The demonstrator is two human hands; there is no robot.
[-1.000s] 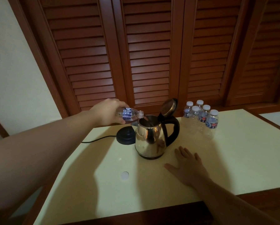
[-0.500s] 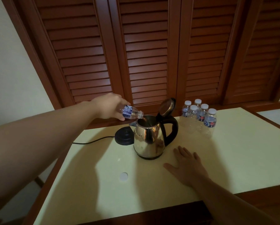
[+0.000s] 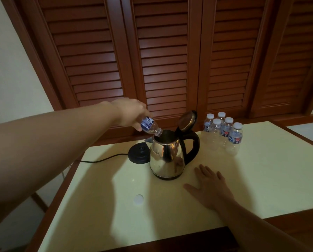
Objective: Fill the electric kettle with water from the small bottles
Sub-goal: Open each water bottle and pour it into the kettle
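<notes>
A shiny steel electric kettle (image 3: 167,157) with a black handle stands on the cream table, its lid (image 3: 187,120) flipped up. My left hand (image 3: 129,113) grips a small clear water bottle (image 3: 150,126) with a blue label, tilted mouth-down over the kettle's opening. My right hand (image 3: 211,188) lies flat on the table, fingers spread, just right of the kettle's base. Several small capped bottles (image 3: 223,132) stand grouped behind and right of the kettle.
The black kettle base (image 3: 138,153) with its cord (image 3: 103,159) sits left of the kettle. A white bottle cap (image 3: 138,199) lies on the cream table (image 3: 270,175) toward the front. Wooden louvred doors (image 3: 163,60) stand behind the table.
My left hand has raised the bottle's bottom end, tilting it more steeply into the kettle. My right hand stays flat on the table.
</notes>
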